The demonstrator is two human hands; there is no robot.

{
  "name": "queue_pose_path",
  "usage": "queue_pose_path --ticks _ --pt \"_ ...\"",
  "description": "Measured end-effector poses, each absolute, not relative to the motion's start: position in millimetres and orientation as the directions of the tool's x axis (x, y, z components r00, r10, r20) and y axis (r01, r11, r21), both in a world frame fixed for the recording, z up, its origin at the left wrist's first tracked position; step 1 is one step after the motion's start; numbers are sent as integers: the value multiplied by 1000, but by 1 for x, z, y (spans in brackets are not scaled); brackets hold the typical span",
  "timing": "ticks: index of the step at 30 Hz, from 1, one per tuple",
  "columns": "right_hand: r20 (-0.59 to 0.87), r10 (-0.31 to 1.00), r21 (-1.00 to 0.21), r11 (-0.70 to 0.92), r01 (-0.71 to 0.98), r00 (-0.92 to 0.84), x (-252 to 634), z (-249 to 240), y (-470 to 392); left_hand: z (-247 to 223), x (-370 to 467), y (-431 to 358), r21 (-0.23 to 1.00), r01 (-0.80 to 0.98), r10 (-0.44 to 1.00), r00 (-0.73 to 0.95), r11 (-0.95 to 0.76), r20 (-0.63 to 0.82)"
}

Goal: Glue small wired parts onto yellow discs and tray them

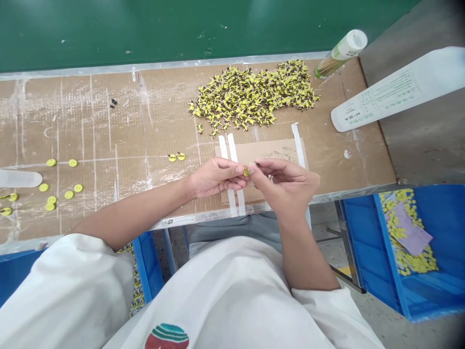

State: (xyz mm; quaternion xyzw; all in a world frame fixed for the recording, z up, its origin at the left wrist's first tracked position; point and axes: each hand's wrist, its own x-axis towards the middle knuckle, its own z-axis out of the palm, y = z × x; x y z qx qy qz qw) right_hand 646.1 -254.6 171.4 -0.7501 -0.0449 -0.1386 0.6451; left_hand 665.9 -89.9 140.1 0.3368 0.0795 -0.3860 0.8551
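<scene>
A small yellow piece [246, 171] shows at the fingertips of my left hand [214, 177], closed in a pinch on it. Close against it from the other side, my right hand [292, 186] has its thumb and forefinger closed together. A tiny dark bit [257, 165] shows at the right fingertips; its kind is too small to tell. Both hands are over a cardboard pad [254, 194] with white tape strips. Just left of them lie two yellow smiley discs [180, 156] with small dark parts attached. Behind is a big heap of small yellow-and-black figures [250, 94].
Several yellow smiley discs [51, 199] and a white plastic strip [20, 178] lie at left. Two small black pieces [114, 103] sit farther back. A clear tube of sticks [341, 53] and a white bottle [395, 92] stand right. Blue crates [381, 261] hold yellow parts below.
</scene>
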Motion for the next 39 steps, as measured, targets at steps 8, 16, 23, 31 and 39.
queue_pose_path --ticks 8,16,23,31,39 --pt "269 -241 -963 -75 259 933 649 183 -253 141 672 -89 527 763 -636 625 375 -452" --pt "321 173 -879 -313 360 931 676 187 -219 145 664 -70 726 631 -958 -107 -273 -267" --pt "398 523 -602 -471 645 754 701 138 -174 150 666 -68 744 576 -941 -232 -337 -247" --pt "395 575 -495 -523 694 716 706 118 -172 144 666 -67 716 663 -874 192 -220 -446" --pt "484 146 -693 -538 480 863 678 188 -213 147 673 -70 552 824 -982 -22 -125 -189"
